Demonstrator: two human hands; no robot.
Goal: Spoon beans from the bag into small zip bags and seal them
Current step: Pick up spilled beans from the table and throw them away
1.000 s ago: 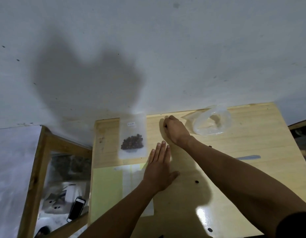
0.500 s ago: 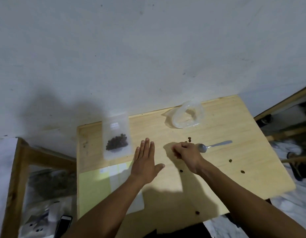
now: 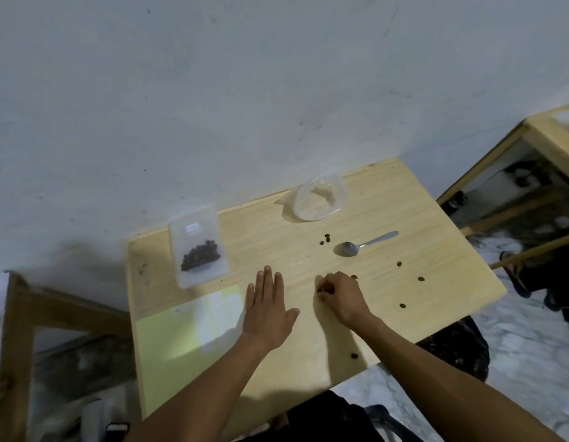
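A small zip bag with dark beans in its lower half lies flat at the table's far left. A crumpled clear bag sits open at the far edge. A metal spoon lies on the wood, bowl to the left. Loose beans are scattered around the spoon and to the right. My left hand rests flat on the table, fingers straight. My right hand is curled, fingertips pinching dark beans on the table.
The wooden table stands against a white wall. A yellow-green sheet with a white paper covers its near left part. One bean lies near the front edge. Wooden furniture stands at both sides; a phone lies low left.
My right hand came back from the far edge near the clear bag to the middle of the table, then closer to me. The view swung right. My left hand stayed flat.
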